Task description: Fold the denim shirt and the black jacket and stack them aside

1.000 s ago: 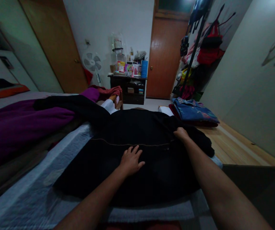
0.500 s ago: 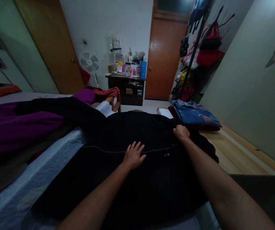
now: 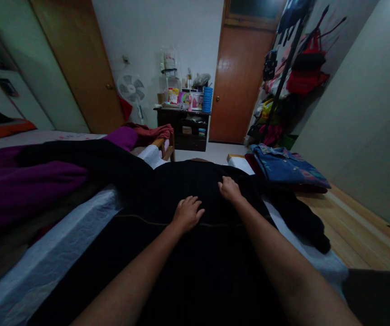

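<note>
A black jacket [image 3: 201, 267] with a thin light seam across it lies spread over the bed. My left hand [image 3: 187, 214] rests on it just above the seam, palm down with the fingers out. To the right and a little farther off, my right hand [image 3: 229, 188] is closed at the jacket's upper part, its fingers curled down on the dark cloth. One sleeve [image 3: 303, 217] stretches out to the right, and the other [image 3: 89, 151] lies leftward over a purple cloth [image 3: 59, 179]. Folds in the black fabric are hard to make out.
A folded denim garment [image 3: 288, 165] sits on a dark red one at the right, by a wooden board [image 3: 354, 226]. The pale mattress [image 3: 62, 249] shows at the left. Farther back stand a fan [image 3: 132, 88], a dark cabinet [image 3: 183, 136] and a door [image 3: 237, 86].
My right hand has moved left, bringing the jacket's right side inward; pale bedding now shows beside the sleeve. My left hand stays nearly in place. The view has shifted slightly.
</note>
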The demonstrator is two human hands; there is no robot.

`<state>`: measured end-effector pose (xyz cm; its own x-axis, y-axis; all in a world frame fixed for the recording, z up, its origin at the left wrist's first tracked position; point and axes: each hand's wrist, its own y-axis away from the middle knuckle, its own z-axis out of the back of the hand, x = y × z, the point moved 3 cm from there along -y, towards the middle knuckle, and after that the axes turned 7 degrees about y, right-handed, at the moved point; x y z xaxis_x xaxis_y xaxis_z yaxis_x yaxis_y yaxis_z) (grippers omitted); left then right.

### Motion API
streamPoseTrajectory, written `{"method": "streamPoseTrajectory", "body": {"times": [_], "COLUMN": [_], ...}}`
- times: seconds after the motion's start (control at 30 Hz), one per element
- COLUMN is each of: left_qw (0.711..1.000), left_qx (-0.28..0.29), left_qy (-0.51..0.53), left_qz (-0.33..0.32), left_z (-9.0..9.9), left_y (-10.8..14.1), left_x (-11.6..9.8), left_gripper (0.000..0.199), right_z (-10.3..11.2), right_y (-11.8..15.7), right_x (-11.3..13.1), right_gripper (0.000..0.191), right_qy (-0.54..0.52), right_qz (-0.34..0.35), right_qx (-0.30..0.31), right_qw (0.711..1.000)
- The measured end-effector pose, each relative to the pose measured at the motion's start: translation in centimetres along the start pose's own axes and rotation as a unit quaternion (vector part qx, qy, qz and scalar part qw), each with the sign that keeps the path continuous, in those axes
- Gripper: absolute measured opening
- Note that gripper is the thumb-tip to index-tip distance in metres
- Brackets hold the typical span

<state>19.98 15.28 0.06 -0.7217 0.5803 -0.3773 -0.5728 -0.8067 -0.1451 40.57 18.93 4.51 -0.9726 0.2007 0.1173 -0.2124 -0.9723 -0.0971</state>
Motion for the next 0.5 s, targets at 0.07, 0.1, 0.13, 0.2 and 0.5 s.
{"method": "streamPoseTrajectory", "body": {"times": [0.07, 0.1, 0.13, 0.2, 0.5], "left_qw": [0.999, 0.999, 0.998, 0.997, 0.997], "left_qx": [0.008, 0.019, 0.029, 0.04, 0.02], "left_qy": [-0.019, -0.021, -0.022, -0.024, -0.036], "left_qz": [0.027, 0.041, 0.054, 0.069, 0.071], "left_z": [-0.4, -0.8, -1.2, -2.0, -2.6], "left_y": [-0.4, -0.5, -0.5, -0.3, 0.0], "left_x": [1.4, 2.0, 2.6, 3.2, 3.3], "left_gripper": [0.05, 0.055, 0.06, 0.064, 0.066], "right_z": [-2.7, -3.9, -5.0, -6.5, -7.8], "right_y": [-1.0, -1.5, -1.9, -2.8, -6.1], "right_x": [1.1, 1.4, 1.5, 1.0, -1.8], "right_gripper": [0.053, 0.056, 0.058, 0.059, 0.07], "right_qy": [-0.007, -0.008, -0.008, -0.008, 0.021], "right_qz": [-0.006, -0.012, -0.019, -0.035, -0.159], "right_qx": [0.024, 0.033, 0.043, 0.062, 0.052], "right_qw": [1.0, 0.999, 0.999, 0.997, 0.986]}}
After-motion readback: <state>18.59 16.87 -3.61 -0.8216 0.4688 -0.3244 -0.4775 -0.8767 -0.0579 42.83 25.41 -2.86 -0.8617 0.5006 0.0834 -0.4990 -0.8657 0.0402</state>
